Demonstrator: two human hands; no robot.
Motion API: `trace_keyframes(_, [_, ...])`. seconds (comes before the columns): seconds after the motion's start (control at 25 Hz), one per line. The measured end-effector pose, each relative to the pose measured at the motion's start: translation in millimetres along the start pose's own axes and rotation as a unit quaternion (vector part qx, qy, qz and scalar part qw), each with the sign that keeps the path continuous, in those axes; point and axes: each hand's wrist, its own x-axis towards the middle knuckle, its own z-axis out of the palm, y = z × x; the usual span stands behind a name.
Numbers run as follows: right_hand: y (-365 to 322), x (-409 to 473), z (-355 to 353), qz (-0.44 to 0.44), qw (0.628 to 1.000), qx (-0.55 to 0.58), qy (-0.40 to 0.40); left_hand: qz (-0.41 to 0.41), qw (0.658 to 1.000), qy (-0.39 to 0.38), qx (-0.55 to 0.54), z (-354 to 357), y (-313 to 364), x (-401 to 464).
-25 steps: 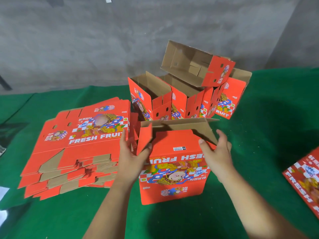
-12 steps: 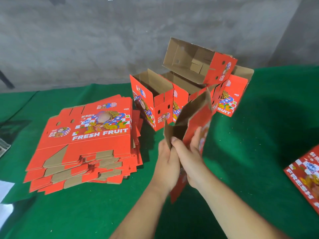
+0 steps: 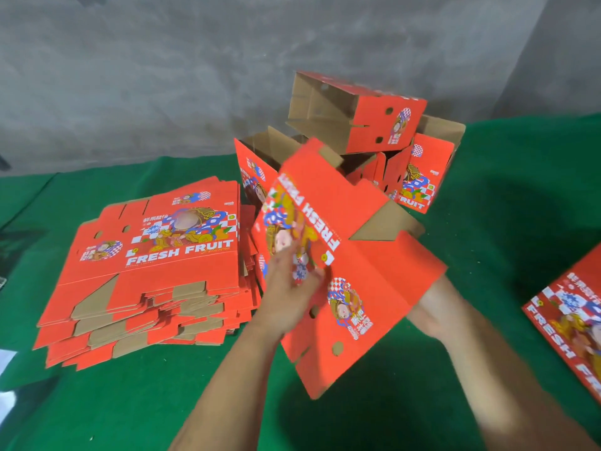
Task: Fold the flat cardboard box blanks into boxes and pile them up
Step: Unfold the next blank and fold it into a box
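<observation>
A red "FRESH FRUIT" box blank [image 3: 367, 265], partly opened, hangs tilted above the green table in front of me. My left hand [image 3: 289, 288] lies on its printed face with fingers stretched out and blurred. My right hand [image 3: 435, 307] is under the blank's right flap, its fingers hidden behind the cardboard. A thick stack of flat blanks [image 3: 156, 255] lies to the left. Behind the held blank stands a pile of folded boxes [image 3: 383, 125], the top one lying on its side with its brown inside showing.
Green cloth covers the table [image 3: 504, 206]. Another flat printed blank [image 3: 572, 323] lies at the right edge. A white sheet [image 3: 5, 362] shows at the lower left. A grey wall [image 3: 162, 76] runs along the back.
The blank, squeezed edge-on between both hands half a second ago, has swung round so its printed face shows. My hands have moved apart, the right one going under the flap.
</observation>
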Motion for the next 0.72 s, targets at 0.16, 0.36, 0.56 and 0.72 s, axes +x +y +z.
trace_keyframes(0.16, [-16.3,13.0,-53.9,0.043,0.987,-0.110,-0.111,-0.069,0.983,0.140,0.099,-36.3,-13.6,35.7])
trace_keyframes(0.36, [-36.2,28.7,-103.3,0.084,0.963,-0.226,-0.119,-0.014,0.995,0.100,-0.002,-66.7,-27.1,52.0])
trace_keyframes(0.56, [-46.7,40.6,-114.9,0.026,0.991,-0.134,0.017,-0.021,0.987,0.109,-0.117,-56.8,-32.8,41.7])
trace_keyframes(0.72, [-40.5,55.4,-118.4,0.047,0.974,0.093,0.202,-0.036,0.970,0.200,-0.130,-32.3,-34.4,27.3])
